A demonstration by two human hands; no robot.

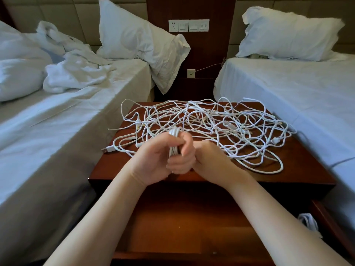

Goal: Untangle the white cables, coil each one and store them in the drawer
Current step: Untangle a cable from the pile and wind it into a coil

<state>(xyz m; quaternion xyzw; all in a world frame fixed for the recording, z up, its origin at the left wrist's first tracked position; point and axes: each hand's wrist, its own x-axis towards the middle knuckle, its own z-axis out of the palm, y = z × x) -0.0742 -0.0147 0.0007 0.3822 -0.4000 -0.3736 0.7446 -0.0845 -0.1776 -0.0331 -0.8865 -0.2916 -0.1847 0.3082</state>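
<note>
My left hand (155, 156) clenches a slim white cable coil (173, 138), long axis upright, above the glossy wooden desk (307, 156); my right hand (209, 158) abuts it, grasp indiscernible. Loose round cables (221, 121) sprawl tangled behind.

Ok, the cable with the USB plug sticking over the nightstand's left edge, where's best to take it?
Probably pinch the USB plug itself, coming from the left: it overhangs the nightstand edge, clear of the tangle, a free end with nothing lying over it.
</note>
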